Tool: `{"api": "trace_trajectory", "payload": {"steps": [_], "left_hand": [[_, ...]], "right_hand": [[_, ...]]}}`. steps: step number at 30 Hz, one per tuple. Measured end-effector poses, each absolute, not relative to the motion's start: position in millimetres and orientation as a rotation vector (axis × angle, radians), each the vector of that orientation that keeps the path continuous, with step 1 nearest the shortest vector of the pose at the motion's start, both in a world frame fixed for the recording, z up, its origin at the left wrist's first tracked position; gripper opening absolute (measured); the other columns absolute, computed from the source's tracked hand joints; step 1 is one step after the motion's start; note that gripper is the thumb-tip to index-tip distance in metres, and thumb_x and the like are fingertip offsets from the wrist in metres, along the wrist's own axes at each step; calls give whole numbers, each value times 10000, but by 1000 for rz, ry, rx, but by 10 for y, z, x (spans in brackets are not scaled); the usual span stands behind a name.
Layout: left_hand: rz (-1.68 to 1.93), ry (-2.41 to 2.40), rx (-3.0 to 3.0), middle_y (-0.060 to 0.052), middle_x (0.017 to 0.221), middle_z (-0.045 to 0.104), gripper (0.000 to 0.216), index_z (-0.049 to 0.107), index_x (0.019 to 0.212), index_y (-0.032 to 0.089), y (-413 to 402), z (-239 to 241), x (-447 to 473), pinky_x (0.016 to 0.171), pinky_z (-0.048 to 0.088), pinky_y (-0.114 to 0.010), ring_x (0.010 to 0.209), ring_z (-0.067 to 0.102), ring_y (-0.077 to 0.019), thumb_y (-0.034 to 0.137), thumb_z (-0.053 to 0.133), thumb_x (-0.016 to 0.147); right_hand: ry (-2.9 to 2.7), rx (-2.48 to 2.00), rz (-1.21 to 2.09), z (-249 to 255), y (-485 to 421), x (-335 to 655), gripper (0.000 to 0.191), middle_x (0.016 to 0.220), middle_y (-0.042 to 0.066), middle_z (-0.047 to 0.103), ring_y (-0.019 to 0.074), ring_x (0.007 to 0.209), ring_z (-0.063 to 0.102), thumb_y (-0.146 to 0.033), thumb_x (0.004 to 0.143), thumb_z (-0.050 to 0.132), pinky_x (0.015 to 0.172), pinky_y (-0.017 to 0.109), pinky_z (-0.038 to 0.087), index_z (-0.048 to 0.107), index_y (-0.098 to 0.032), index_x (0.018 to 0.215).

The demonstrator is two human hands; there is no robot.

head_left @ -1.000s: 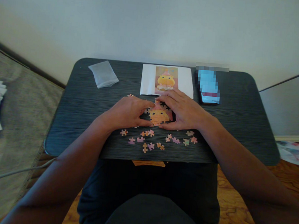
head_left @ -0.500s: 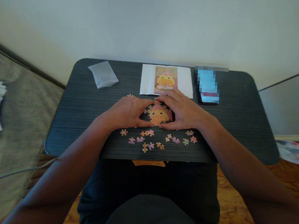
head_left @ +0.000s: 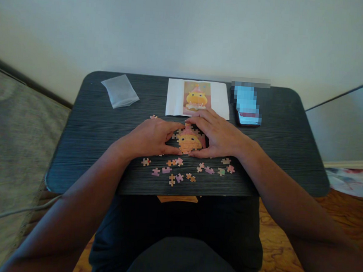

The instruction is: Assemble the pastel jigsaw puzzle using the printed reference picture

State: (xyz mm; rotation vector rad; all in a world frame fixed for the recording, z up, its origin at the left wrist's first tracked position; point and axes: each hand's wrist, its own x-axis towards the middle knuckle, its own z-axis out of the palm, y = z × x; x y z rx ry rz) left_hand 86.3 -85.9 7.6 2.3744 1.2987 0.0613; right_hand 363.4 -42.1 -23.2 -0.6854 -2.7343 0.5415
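Note:
A partly joined jigsaw puzzle lies flat on the dark table, showing a yellow cartoon face with a pink hat. My left hand curves round its left side, with the thumb at the lower edge and fingertips at the upper edge. From the right, my right hand grips it likewise, thumb below and fingers above. The fingers of both hands partly cover the puzzle's borders. Several loose puzzle pieces are scattered on the near side of the hands, and another loose piece sits beyond my left hand.
Behind the hands lies a white sheet with a printed picture of the same yellow character. A phone is to its right, and a clear plastic bag to its left. The dark table stands against a pale wall.
The camera view has shifted slightly, so everything on the table appears a little further left. Both hands keep their hold round the puzzle, with no clear movement against the table.

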Motion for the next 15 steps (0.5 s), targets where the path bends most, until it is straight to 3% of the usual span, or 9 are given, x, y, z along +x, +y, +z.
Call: {"api": "trace_trajectory", "payload": {"steps": [5, 15], "left_hand": [[102, 1291, 2349, 60, 694, 626, 584, 800, 1375, 183, -840, 41, 841, 673, 306, -324, 612, 545, -171, 522, 940, 920], [184, 1273, 2257, 66, 663, 607, 644, 810, 1421, 169, -820, 5, 809, 631, 309, -321, 586, 518, -159, 501, 965, 892]], "right_hand": [[-2734, -702, 535, -245, -411, 3630, 848, 1625, 192, 613, 454, 1533, 549, -604, 866, 917, 1314, 673, 459, 582, -245, 1558], [-2719, -636, 552, -263, -409, 3639, 854, 1692, 198, 570, 440, 1574, 525, -616, 885, 914, 1355, 664, 417, 551, -242, 1561]]}}
